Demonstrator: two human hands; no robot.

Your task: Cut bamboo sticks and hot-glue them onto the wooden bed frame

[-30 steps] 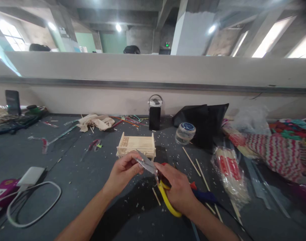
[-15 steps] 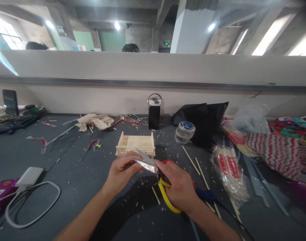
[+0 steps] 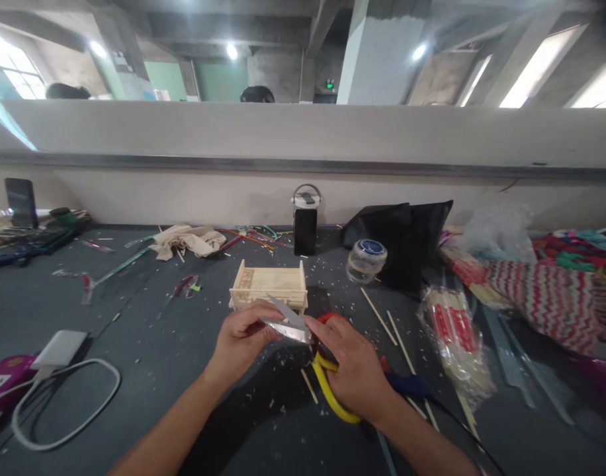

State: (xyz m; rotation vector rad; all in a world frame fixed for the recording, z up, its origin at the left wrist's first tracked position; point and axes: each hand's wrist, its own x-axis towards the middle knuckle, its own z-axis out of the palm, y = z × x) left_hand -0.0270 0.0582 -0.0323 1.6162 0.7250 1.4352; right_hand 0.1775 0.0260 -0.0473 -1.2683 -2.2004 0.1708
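In front of you, low over the middle of the dark table (image 3: 149, 324), are the scissors (image 3: 293, 330), their blades parted and pointing to your left. Your right hand (image 3: 355, 367) is wrapped around their red and yellow handles. Your left hand (image 3: 241, 340) is at the blade tips, thumb and fingertips drawn narrow; you have a tiny pale bit showing between the blades, but I cannot tell whether your fingers are pinching it.

Just beyond your left fingertips stands the small wooden model (image 3: 268, 281), built of pale sticks, with upright posts at its corners. Below the scissors, a short loose stick (image 3: 309, 387) lies on the table among scattered chips. To the right of your model you have two longer sticks (image 3: 379, 317), then the clear jar (image 3: 366, 264) with a blue lid, in front of the black bag (image 3: 407, 248). Farther right lie the plastic packet of sticks (image 3: 454, 330) and the striped knitted fabric (image 3: 541, 297). Behind the model, a black phone (image 3: 305, 231) stands upright; a crumpled beige cloth (image 3: 191, 241) lies to its left. Nearer your left arm sits the white charger (image 3: 61, 349) with its looped cable (image 3: 115, 390).
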